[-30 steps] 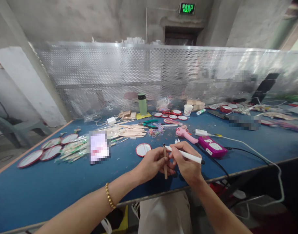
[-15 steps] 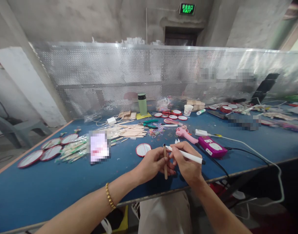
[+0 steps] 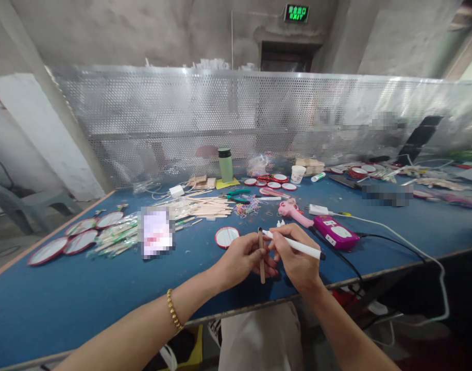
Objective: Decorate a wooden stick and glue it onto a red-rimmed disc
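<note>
Between the thumb and fingers of my left hand (image 3: pixel 246 255) is a flat wooden craft stick (image 3: pixel 263 270), held upright, its top end dark. My right hand (image 3: pixel 300 263) grips a white marker (image 3: pixel 298 245) like a pen, its tip at the stick's upper end and its black end pointing right. Just beyond my left hand lies a round white disc with a red rim (image 3: pixel 227 237). A small white bottle tip (image 3: pixel 280 223) shows partly behind my right hand.
A pink glue gun (image 3: pixel 293 212) and purple box (image 3: pixel 335 232) with cables lie right. Left are a phone-like blurred screen (image 3: pixel 156 233), wooden sticks (image 3: pixel 213 207) and red-rimmed discs (image 3: pixel 48 251). A green bottle (image 3: pixel 225 167) stands behind, before a perforated metal screen (image 3: pixel 174 113).
</note>
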Tool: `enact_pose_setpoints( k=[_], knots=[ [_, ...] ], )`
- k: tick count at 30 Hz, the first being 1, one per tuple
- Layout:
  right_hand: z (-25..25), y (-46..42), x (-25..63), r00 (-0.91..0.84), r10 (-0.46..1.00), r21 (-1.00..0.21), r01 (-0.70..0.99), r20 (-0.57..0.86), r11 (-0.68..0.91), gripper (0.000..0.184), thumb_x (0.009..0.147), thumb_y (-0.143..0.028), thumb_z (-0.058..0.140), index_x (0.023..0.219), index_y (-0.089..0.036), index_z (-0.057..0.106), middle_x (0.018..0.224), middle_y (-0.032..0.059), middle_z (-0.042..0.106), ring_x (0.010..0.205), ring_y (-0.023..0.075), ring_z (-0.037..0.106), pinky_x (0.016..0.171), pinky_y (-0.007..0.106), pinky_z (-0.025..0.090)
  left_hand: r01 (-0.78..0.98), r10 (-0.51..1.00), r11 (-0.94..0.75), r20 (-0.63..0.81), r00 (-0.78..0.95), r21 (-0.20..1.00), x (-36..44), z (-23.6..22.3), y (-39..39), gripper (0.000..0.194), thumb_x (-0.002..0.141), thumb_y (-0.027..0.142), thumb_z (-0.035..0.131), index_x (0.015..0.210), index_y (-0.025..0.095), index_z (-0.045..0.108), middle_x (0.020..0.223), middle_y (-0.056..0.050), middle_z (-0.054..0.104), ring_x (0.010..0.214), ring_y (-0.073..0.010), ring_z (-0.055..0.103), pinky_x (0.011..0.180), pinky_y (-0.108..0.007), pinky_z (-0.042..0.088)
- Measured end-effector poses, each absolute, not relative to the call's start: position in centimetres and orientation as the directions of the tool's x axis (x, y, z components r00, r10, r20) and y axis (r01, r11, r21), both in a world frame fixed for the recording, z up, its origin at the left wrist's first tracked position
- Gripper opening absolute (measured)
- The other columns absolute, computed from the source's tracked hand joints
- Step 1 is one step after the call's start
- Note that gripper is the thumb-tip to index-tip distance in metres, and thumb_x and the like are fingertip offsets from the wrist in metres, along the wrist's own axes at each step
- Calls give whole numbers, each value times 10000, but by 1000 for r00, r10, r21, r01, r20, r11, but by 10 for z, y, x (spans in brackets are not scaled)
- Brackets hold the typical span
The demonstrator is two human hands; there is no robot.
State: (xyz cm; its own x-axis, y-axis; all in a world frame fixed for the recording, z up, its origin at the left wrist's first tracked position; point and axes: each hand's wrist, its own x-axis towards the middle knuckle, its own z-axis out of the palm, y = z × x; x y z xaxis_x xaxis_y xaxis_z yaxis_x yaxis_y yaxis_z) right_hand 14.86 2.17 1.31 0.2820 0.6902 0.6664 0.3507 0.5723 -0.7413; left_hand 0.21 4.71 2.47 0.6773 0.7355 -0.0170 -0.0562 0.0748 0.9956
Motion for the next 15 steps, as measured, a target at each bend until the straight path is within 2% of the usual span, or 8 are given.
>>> enact_pose_setpoints(
  k=[11, 15],
  knots=[
    [14, 22, 148, 300, 690, -751, 315, 659, 580, 157, 863, -285, 585, 759, -201, 667, 575, -25, 647, 378, 95, 530, 423, 232, 459, -63, 727, 92, -23, 687, 994, 2, 25, 47, 503, 768, 533, 709, 1082, 170, 557, 751, -30, 684, 680, -214, 711, 667, -338, 566],
    [14, 22, 148, 294, 684, -742, 336, 668, 580, 141, 856, -268, 591, 763, -200, 673, 576, -25, 650, 379, 94, 529, 417, 229, 451, -56, 734, 84, -24, 679, 995, 3, 27, 46, 523, 740, 564, 721, 1034, 162, 562, 747, -31, 681, 662, -211, 708, 649, -334, 567]
  ],
)
